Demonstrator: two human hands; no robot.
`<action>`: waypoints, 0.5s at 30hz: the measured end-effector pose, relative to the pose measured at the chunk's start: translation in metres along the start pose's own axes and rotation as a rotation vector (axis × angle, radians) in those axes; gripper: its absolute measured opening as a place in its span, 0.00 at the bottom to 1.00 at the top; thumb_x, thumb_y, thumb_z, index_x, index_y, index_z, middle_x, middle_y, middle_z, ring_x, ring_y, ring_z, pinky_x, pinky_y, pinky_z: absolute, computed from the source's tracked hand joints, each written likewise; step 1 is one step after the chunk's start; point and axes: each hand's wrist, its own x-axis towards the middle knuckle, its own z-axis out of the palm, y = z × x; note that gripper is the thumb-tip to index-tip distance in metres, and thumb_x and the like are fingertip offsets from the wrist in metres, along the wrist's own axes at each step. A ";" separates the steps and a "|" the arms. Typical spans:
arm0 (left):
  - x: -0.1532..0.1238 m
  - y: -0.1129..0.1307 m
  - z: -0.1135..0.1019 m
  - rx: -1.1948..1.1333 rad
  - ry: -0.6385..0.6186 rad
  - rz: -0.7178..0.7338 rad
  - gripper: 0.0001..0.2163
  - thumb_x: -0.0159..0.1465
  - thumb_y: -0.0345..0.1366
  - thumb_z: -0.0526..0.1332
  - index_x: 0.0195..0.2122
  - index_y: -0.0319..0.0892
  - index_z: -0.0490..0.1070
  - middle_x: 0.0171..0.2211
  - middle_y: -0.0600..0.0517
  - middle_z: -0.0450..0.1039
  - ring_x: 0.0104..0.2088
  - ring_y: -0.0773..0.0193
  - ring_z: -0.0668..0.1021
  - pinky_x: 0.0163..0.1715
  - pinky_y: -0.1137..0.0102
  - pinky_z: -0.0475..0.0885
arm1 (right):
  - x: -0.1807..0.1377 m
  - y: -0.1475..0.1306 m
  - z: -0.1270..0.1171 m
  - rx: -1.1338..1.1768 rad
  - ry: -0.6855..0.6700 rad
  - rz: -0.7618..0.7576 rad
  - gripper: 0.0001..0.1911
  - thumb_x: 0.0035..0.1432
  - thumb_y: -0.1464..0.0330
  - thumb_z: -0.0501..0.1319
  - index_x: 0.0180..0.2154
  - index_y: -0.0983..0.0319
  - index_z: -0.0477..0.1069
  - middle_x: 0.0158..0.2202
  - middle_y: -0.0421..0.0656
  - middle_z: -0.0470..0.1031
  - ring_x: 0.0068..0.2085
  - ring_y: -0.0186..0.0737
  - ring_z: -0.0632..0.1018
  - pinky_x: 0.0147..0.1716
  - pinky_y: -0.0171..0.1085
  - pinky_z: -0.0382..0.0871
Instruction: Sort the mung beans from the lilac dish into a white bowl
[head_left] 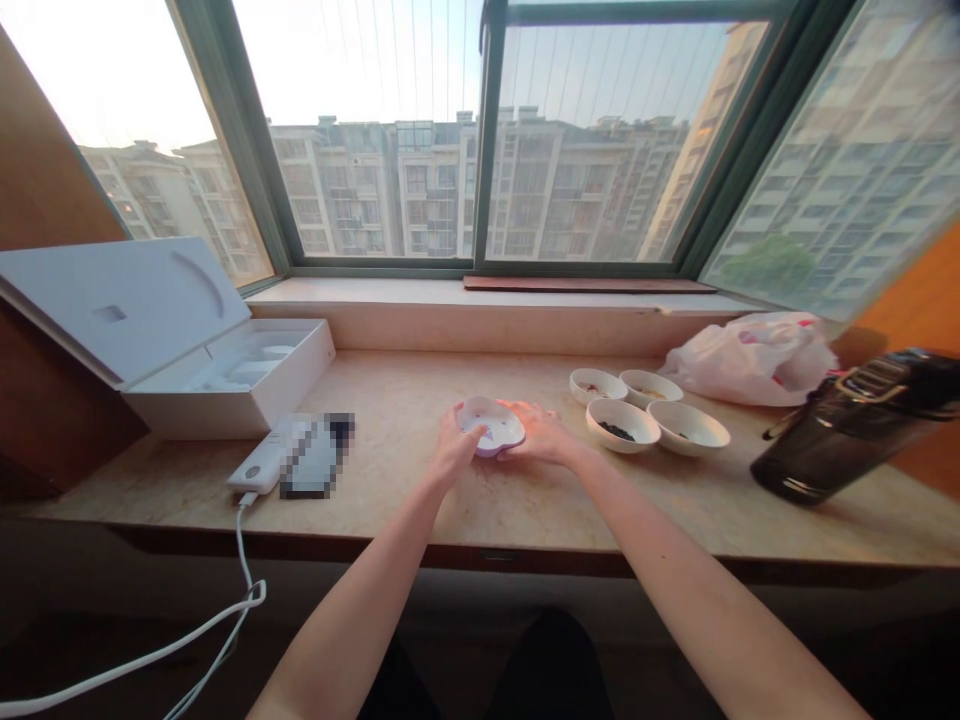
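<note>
A small white bowl with a purple outer side is held between my two hands above the middle of the counter. It tips toward me, so its inside shows, with small dark marks I cannot make out. My left hand grips its left side, thumb over the rim. My right hand is closed on its right side, with the fingers partly hidden behind it. To the right stand several small white bowls: one with dark bits, one at the front right, and two behind with small contents.
An open white box stands at the left, near a white power bank with a cable and a blurred-out flat object. At the right are a plastic bag and a dark bottle. The counter's front edge runs before me.
</note>
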 end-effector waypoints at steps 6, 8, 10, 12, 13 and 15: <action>-0.001 -0.002 -0.005 0.043 -0.002 0.074 0.31 0.58 0.34 0.64 0.63 0.38 0.60 0.64 0.38 0.63 0.64 0.51 0.67 0.64 0.59 0.62 | -0.002 0.002 -0.001 -0.037 -0.011 0.038 0.55 0.45 0.44 0.68 0.70 0.53 0.53 0.69 0.51 0.61 0.67 0.62 0.61 0.64 0.58 0.50; -0.008 -0.004 -0.018 0.111 0.029 0.141 0.31 0.58 0.35 0.64 0.63 0.37 0.60 0.65 0.37 0.61 0.66 0.51 0.64 0.67 0.57 0.58 | -0.003 -0.002 -0.001 -0.053 -0.010 0.045 0.55 0.45 0.44 0.68 0.70 0.53 0.53 0.69 0.51 0.60 0.67 0.62 0.61 0.64 0.56 0.49; -0.017 -0.007 -0.034 0.183 0.059 0.238 0.30 0.59 0.35 0.63 0.63 0.37 0.61 0.64 0.37 0.61 0.66 0.50 0.64 0.67 0.55 0.58 | -0.003 -0.007 0.000 -0.062 0.000 0.058 0.55 0.45 0.43 0.67 0.70 0.53 0.53 0.69 0.51 0.61 0.67 0.62 0.62 0.63 0.55 0.51; -0.029 -0.010 -0.051 0.232 0.073 0.318 0.26 0.60 0.34 0.61 0.61 0.39 0.63 0.62 0.39 0.64 0.65 0.51 0.67 0.65 0.53 0.61 | -0.002 -0.013 0.002 -0.070 0.021 0.075 0.54 0.47 0.41 0.65 0.70 0.53 0.54 0.68 0.52 0.62 0.66 0.63 0.63 0.62 0.56 0.53; -0.035 -0.011 -0.060 0.253 0.076 0.345 0.25 0.61 0.33 0.60 0.60 0.40 0.63 0.61 0.39 0.64 0.64 0.52 0.67 0.64 0.53 0.62 | -0.002 -0.015 0.004 -0.077 0.031 0.080 0.53 0.48 0.41 0.64 0.70 0.53 0.54 0.67 0.52 0.63 0.66 0.63 0.63 0.62 0.56 0.53; -0.047 -0.012 -0.077 0.318 0.083 0.388 0.22 0.63 0.33 0.59 0.59 0.41 0.65 0.60 0.40 0.65 0.63 0.53 0.69 0.63 0.53 0.64 | 0.000 -0.019 0.006 -0.097 0.045 0.066 0.52 0.49 0.41 0.64 0.70 0.53 0.54 0.68 0.53 0.63 0.66 0.64 0.63 0.62 0.58 0.53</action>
